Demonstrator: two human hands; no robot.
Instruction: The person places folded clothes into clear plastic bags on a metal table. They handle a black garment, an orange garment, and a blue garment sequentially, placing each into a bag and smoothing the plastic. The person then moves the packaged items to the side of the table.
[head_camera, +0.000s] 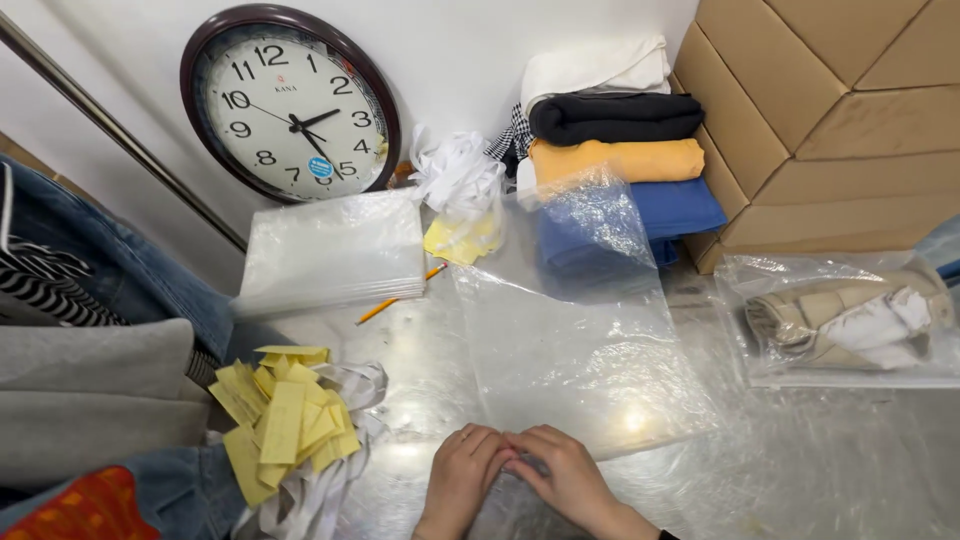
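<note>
My left hand (462, 474) and my right hand (562, 472) meet at the near edge of a shiny table (800, 470), fingertips touching each other. Both pinch the near edge of a large clear plastic bag (575, 330) that lies flat and stretches away from me. The bag's far end lifts up against a pile of folded clothes (620, 140). Whether anything small sits between my fingers is hidden.
A pile of yellow paper slips (285, 415) on white strips lies at the left. A stack of clear bags (335, 250), a pencil (400, 297), a wall clock (290, 100), cardboard boxes (830, 110) and a bagged garment (850, 320) surround the bag. Denim and grey clothes (90, 390) lie far left.
</note>
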